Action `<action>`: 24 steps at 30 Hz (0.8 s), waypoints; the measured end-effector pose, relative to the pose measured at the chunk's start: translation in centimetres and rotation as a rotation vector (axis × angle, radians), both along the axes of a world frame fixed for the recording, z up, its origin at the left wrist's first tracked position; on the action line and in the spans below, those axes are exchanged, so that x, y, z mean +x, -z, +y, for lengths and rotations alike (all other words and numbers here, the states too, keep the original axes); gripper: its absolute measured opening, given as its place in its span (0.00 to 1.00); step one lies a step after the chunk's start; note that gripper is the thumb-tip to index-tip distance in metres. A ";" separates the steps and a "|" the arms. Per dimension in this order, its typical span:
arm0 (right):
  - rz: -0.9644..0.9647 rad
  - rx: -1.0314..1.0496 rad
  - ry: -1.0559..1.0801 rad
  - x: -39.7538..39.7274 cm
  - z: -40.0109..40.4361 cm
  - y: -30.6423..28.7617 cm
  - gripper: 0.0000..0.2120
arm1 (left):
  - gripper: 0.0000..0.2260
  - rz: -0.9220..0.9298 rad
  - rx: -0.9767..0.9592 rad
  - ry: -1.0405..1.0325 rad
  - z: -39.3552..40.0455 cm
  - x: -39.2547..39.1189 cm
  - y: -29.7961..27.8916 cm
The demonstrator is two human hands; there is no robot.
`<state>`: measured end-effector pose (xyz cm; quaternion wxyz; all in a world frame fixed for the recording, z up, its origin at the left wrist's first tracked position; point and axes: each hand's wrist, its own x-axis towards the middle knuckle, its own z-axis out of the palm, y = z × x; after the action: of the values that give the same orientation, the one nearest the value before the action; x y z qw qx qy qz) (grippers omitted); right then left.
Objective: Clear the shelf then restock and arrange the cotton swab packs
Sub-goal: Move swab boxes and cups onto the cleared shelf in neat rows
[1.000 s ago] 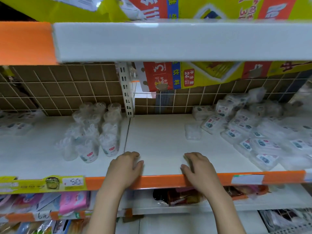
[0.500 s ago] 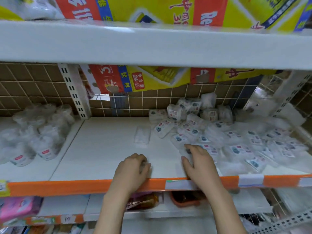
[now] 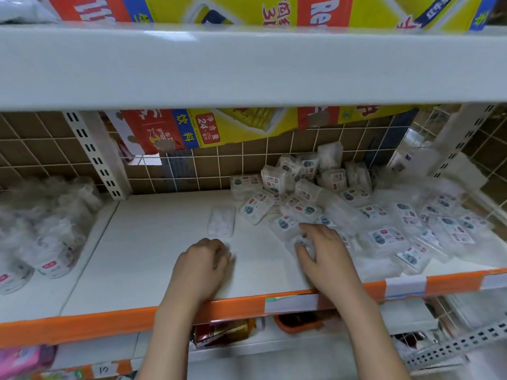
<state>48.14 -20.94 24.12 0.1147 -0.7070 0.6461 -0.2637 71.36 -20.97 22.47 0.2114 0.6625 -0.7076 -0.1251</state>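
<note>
The shelf looks like smooth, matt white painted metal, its front edge strip glossy orange; the cotton swab packs are clear, shiny plastic with paper labels; the back grid is thin wire; the carton overhead is glossy printed cardboard.

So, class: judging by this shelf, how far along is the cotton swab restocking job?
Done: the left part of the shelf is bare apart from one lone pack. In hand: the right hand grips a pack at the pile's edge; the left hand rests on the shelf. Left: the jumbled cotton swab packs need arranging.
</note>
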 end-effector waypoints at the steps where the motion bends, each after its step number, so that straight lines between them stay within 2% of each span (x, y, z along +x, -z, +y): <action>1: -0.002 -0.013 0.013 -0.4 -0.2 -0.2 0.20 | 0.12 -0.005 0.000 0.005 -0.2 -0.3 -0.2; 11: -0.019 -0.107 0.046 -7.6 -1.6 -1.2 0.20 | 0.11 0.021 -0.022 0.021 -2.2 -6.2 -1.3; 17: -0.020 -0.140 0.011 -15.6 -3.0 -1.2 0.19 | 0.16 0.045 0.009 -0.020 -2.8 -13.7 -1.7; 20: -0.022 -0.125 0.026 -20.2 -3.4 -0.9 0.19 | 0.23 0.030 -0.031 -0.026 -3.3 -17.9 -2.6; 24: -0.007 -0.090 -0.001 -24.5 -3.8 -0.6 0.20 | 0.20 0.007 -0.073 -0.037 -3.4 -23.0 -3.2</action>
<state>23.65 -24.72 24.68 0.0850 -0.7108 0.6328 -0.2951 48.33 -24.37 25.71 0.2404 0.6668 -0.6986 -0.0977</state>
